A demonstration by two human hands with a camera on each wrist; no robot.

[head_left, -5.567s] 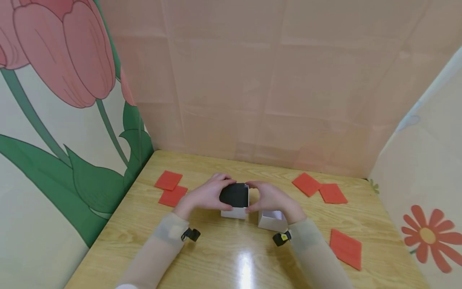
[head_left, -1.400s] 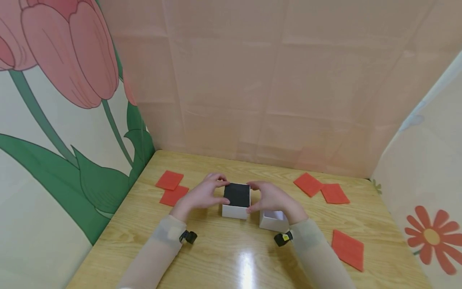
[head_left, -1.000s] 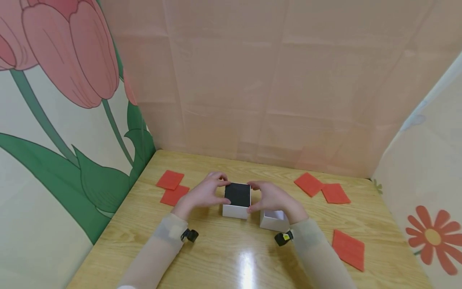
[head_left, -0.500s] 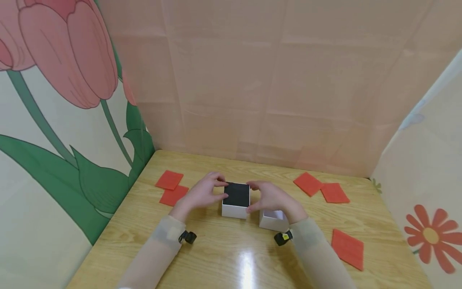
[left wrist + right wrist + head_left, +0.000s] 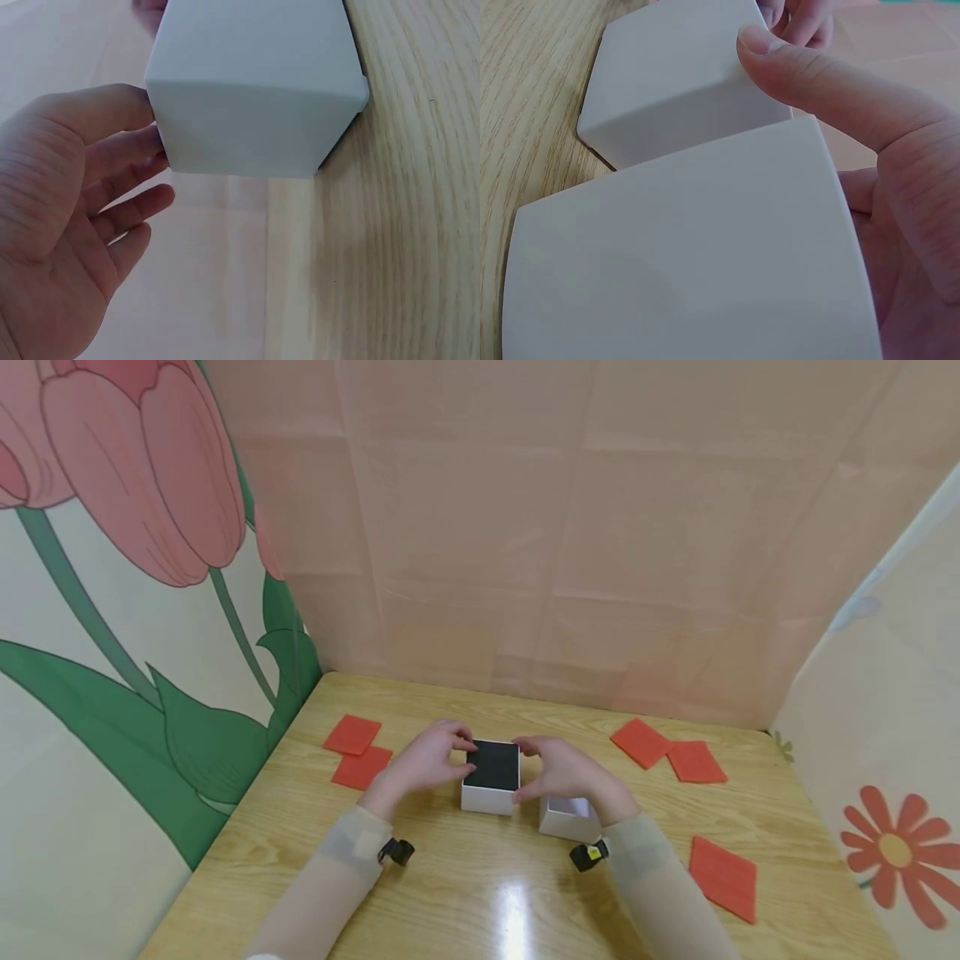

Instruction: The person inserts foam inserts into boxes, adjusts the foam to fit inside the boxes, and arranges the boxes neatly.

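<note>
Mid-table stands a white box (image 5: 487, 800) with a flat black piece (image 5: 493, 766) filling its top, level with the rim. My left hand (image 5: 427, 760) has its thumb and fingertips on the black piece's left edge, the fingers fairly straight. In the left wrist view this hand (image 5: 52, 195) touches only the top of the box (image 5: 247, 124). My right hand (image 5: 566, 768) grips the box's right side, thumb on the front face and index finger at the back corner. Under that hand sits a second white box (image 5: 567, 818), open at the top; the right wrist view shows its side (image 5: 690, 262) close up.
Two red squares (image 5: 360, 767) overlap at left. Another pair of red squares (image 5: 640, 743) lies back right, and one red square (image 5: 723, 878) lies by my right forearm. The wooden table (image 5: 450, 893) ends at a pink backdrop (image 5: 465, 568), with patterned walls on both sides.
The black piece was in my left hand, raised and covering the box top unevenly; now it lies flush within the rim. Left fingers have shifted back to its left edge. The right hand stays put.
</note>
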